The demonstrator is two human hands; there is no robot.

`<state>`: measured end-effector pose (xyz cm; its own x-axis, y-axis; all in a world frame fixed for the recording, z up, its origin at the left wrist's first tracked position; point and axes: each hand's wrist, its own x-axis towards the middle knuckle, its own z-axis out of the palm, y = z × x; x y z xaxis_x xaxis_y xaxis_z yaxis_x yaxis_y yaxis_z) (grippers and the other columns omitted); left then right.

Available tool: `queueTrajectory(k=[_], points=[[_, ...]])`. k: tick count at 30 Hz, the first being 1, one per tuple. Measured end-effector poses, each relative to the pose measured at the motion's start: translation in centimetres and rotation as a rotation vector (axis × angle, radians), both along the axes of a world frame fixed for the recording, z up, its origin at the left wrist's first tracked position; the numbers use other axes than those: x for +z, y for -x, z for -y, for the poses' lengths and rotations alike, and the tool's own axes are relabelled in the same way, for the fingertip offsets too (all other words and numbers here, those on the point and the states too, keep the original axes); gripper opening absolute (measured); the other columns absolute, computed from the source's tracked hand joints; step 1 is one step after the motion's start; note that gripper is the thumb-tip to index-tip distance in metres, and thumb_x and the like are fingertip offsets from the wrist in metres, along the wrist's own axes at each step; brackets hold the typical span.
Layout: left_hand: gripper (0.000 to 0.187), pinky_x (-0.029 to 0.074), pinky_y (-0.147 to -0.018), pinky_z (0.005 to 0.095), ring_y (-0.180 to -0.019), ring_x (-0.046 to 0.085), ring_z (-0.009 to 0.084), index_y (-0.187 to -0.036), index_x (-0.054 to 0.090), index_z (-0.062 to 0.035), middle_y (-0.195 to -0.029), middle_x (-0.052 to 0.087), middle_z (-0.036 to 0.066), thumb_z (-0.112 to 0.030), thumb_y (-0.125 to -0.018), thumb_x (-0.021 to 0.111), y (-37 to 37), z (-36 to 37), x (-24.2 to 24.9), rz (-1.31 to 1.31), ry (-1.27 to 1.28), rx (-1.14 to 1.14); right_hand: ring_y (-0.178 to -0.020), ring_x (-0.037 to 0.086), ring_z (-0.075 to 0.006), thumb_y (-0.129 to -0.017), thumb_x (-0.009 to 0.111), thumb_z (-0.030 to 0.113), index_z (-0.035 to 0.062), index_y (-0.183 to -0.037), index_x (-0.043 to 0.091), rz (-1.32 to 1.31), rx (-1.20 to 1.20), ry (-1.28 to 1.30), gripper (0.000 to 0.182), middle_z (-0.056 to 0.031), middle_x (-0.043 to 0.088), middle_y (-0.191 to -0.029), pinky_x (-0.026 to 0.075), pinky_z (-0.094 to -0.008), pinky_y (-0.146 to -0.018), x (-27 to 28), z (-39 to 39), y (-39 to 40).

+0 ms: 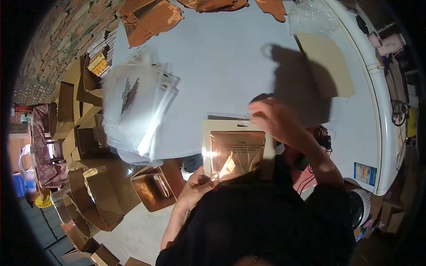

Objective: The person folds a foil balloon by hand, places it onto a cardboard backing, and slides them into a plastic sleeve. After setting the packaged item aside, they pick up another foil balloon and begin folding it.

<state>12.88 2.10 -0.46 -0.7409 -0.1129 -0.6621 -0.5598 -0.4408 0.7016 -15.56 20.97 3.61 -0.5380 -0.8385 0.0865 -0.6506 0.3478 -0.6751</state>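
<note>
My left hand (pixel 195 188) grips the lower left corner of a flat package (pixel 238 153). This is a cream card with a shiny copper-coloured foil packet on it, small dark print and a hang slot near its top edge. A clear bag edge seems to show above the card. My right hand (pixel 275 119) is at the package's upper right corner with its fingers bent together; whether it holds the bag's edge or something small is hidden. To the left on the table lies a stack of clear printed plastic bags (pixel 133 102).
The white table (pixel 213 66) carries copper-coloured foil packets (pixel 155 22) at the far edge, bubble wrap (pixel 313 17) and cream card sheets (pixel 328 66) at right. Below left stands an open carton (pixel 155 186) with copper-coloured contents. Several cardboard boxes (pixel 104 195) crowd the left; a fan (pixel 359 208) stands right.
</note>
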Motion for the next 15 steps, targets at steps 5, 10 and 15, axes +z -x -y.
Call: queueTrajectory(k=[5, 10, 15], points=[[0.062, 0.048, -0.079, 0.0229, -0.079, 0.060, 0.0071, -0.149, 0.054, -0.0141, -0.090, 0.070, -0.001, 0.001, -0.093, 0.074, -0.4, 0.1, -0.7, 0.013, -0.008, -0.006, -0.084, 0.068, -0.0288, -0.091, 0.071, 0.015, 0.0014, -0.104, 0.067, 0.179, 0.122, -0.044, 0.019, -0.0150, 0.070, -0.093, 0.053, -0.0384, -0.076, -0.4, 1.9, 0.3], [0.057, 0.047, -0.078, 0.0220, -0.077, 0.057, 0.0067, -0.146, 0.057, -0.0128, -0.088, 0.068, -0.002, 0.001, -0.093, 0.074, -1.0, 0.0, -1.3, -0.022, 0.007, 0.010, -0.077, 0.068, -0.0297, -0.091, 0.070, 0.015, -0.0012, -0.096, 0.067, 0.386, 0.045, -0.110, 0.017, -0.0167, 0.070, -0.086, 0.052, -0.0379, -0.072, 0.8, 1.9, 0.4], [0.052, 0.048, -0.076, 0.0227, -0.077, 0.059, 0.0076, -0.141, 0.058, -0.0088, -0.090, 0.068, -0.001, 0.002, -0.092, 0.073, -1.0, -0.1, -1.6, 0.052, -0.024, 0.092, -0.067, 0.068, -0.0304, -0.096, 0.067, 0.021, -0.0019, -0.085, 0.062, 0.156, 0.085, 0.069, 0.026, -0.0208, 0.064, -0.074, 0.047, -0.0426, -0.060, -0.3, 2.4, 0.0]])
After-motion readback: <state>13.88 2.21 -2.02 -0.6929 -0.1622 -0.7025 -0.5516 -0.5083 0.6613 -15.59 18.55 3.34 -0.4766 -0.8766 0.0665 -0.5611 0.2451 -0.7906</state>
